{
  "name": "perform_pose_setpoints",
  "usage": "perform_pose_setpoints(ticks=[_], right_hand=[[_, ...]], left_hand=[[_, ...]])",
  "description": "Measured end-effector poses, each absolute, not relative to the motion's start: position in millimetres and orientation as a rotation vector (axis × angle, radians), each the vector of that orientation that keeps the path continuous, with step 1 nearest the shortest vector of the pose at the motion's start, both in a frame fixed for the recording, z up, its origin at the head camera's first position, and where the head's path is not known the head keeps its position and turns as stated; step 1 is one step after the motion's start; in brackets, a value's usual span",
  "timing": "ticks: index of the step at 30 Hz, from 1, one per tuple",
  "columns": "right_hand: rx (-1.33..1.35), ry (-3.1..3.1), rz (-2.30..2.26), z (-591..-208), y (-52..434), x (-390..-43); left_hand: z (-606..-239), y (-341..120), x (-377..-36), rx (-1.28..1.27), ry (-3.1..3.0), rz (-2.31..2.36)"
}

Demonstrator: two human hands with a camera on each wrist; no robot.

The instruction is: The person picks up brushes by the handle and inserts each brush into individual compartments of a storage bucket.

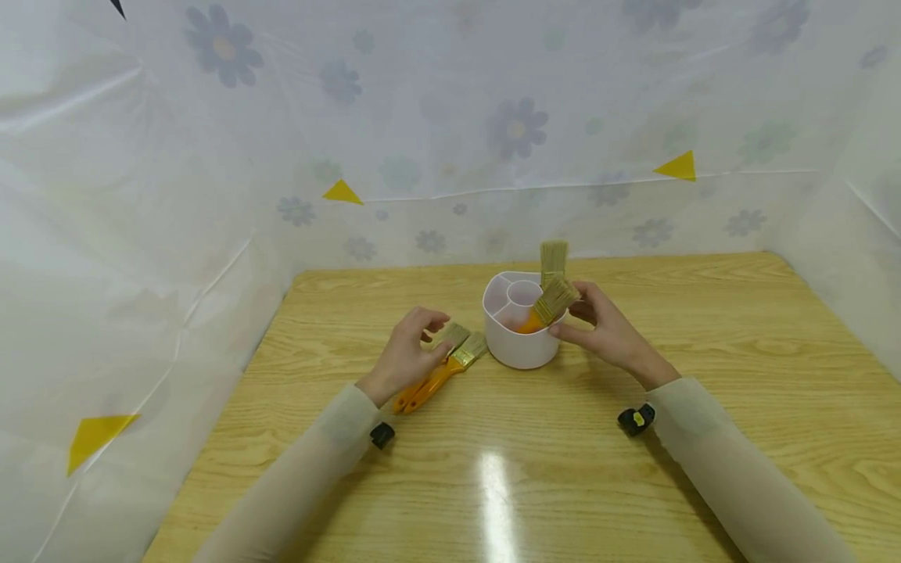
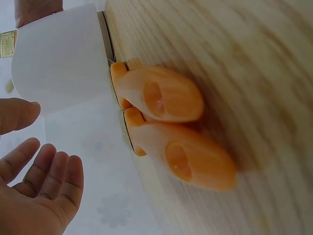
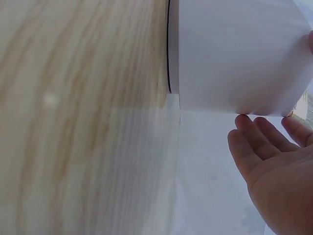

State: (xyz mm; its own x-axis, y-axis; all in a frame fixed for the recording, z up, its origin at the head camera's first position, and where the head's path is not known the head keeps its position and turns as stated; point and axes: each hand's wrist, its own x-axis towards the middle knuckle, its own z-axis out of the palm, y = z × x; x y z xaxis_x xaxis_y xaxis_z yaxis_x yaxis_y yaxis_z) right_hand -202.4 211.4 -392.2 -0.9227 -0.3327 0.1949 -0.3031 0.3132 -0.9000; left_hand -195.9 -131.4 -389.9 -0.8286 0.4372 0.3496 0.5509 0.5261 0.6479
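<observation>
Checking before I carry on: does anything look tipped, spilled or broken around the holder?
Nothing spilled or damaged. The white holder stands upright on the table. One brush leans tilted across it instead of upright like the other; two more brushes lie flat beside it.

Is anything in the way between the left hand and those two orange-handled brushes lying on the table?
Nothing visible. The left hand hovers right over the two brushes, its fingers loosely curled and holding nothing; the left wrist view shows open space between palm and handles. The white holder stands to their right, off that path.
</observation>
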Motion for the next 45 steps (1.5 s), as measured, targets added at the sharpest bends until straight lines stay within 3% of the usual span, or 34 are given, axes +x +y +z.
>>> perform_pose_setpoints(ticks=[45], right_hand=[[-0.607, 2.52, -1.675, -393, 211, -203]], left_hand=[[-396, -143, -198, -0.551, -2.99, -1.07]])
